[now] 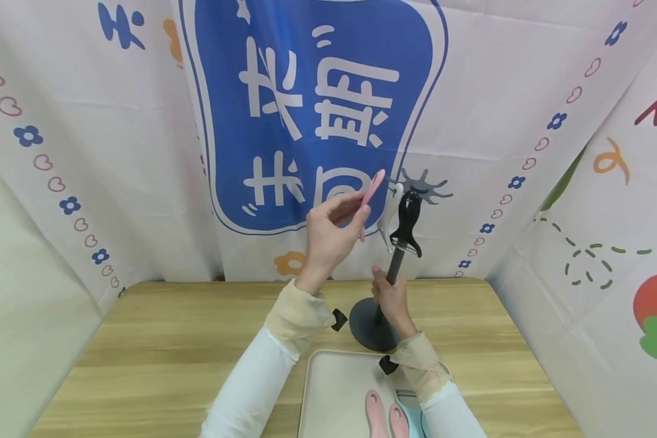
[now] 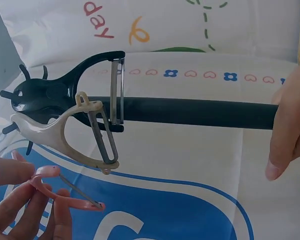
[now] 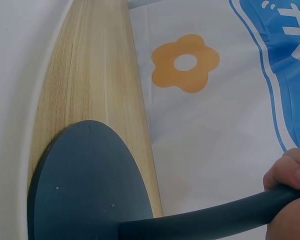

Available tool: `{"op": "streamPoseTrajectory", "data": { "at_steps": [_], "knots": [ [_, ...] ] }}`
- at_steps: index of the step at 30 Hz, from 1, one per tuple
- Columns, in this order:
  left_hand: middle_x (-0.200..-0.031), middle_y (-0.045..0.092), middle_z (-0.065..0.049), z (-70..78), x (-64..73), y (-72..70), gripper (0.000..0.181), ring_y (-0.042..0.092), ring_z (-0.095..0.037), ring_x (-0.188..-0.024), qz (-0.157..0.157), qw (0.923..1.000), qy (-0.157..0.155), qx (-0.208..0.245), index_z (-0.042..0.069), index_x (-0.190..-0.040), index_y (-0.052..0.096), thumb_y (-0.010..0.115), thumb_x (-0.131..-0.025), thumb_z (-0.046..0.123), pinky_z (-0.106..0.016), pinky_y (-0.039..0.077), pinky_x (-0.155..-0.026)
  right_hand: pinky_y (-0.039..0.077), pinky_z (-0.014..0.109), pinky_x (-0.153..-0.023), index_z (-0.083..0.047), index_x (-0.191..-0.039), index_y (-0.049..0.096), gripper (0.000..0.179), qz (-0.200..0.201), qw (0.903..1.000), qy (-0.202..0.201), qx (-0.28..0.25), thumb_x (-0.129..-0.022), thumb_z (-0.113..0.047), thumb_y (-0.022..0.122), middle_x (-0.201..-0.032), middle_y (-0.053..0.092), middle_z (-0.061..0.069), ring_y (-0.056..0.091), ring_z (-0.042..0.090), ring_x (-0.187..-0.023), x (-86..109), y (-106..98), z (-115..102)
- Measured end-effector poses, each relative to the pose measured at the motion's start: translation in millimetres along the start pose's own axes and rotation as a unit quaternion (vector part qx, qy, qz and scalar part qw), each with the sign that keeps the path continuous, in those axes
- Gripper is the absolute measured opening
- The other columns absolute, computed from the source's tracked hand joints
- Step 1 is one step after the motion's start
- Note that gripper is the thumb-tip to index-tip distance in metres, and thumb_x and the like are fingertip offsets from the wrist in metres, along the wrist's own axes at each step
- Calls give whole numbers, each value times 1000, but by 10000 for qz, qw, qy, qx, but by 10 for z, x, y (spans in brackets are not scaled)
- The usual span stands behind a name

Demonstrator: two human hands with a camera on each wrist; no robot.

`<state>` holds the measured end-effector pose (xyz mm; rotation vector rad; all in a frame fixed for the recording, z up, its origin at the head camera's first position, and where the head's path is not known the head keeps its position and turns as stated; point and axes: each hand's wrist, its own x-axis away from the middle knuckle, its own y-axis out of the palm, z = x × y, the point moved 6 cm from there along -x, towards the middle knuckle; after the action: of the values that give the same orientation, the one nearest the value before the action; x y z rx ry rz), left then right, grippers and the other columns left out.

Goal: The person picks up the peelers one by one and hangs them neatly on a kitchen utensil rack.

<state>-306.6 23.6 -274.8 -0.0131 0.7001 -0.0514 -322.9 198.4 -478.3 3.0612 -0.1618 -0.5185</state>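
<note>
My left hand (image 1: 331, 234) pinches the handle of a pink Y-shaped peeler (image 1: 373, 187), held up just left of the stand's top. In the left wrist view the peeler's metal blade (image 2: 80, 191) points away from the fingers. My right hand (image 1: 392, 301) grips the dark pole (image 1: 396, 264) of an upright hook stand, above its round base (image 1: 368, 325). From the stand's hooks (image 1: 432, 190) hang a black peeler (image 1: 409, 213) and a white peeler (image 1: 387, 220), blades downward. The pink peeler is apart from the hooks in the head view.
A beige tray (image 1: 334, 389) lies at the front of the wooden table (image 1: 186, 340). In it are two pink handles (image 1: 376, 413) and a light blue item (image 1: 414, 418), partly cut off by the frame. A printed cloth (image 1: 482, 91) hangs behind the table.
</note>
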Motion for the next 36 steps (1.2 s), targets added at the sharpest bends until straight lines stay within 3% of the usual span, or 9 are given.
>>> {"op": "streamPoseTrajectory", "data": {
  "at_steps": [15, 22, 30, 36],
  "knots": [
    [-121, 77, -16, -37, -52, 110, 30, 78, -27, -110, -167, 9998, -6, -72, 2, -129, 74, 76, -100, 10, -34, 61, -95, 25, 23, -40, -13, -56, 39, 60, 47, 9999, 20, 159, -111, -31, 57, -47, 35, -10, 29, 7, -39, -10, -2, 35],
    [-124, 77, -14, -39, -35, 176, 31, 77, -25, -110, -287, 9995, -90, -24, 4, -131, 74, 75, -101, 11, -30, 60, -95, 25, 23, -40, -12, -57, 40, 59, 100, 9998, -25, 172, -111, -30, 57, -47, 36, -10, 30, 7, -38, -1, -10, 4],
    [-124, 77, -14, -32, -37, 201, 30, 77, -25, -112, -356, 9991, -66, -234, 4, -131, 74, 74, -102, 11, -29, 60, -95, 25, 23, -40, -12, -57, 40, 59, 103, 9997, -64, 209, -111, -28, 56, -47, 35, -11, 30, 7, -38, 2, -4, -10],
    [-127, 76, -13, -33, -59, 232, 31, 76, -25, -115, -538, 9980, -277, -197, 5, -134, 73, 72, -103, 9, -29, 60, -95, 25, 23, -41, -13, -57, 40, 59, 107, 9997, -48, 226, -111, -30, 56, -47, 35, -11, 29, 7, -39, 2, -6, 2]
  ]
}}
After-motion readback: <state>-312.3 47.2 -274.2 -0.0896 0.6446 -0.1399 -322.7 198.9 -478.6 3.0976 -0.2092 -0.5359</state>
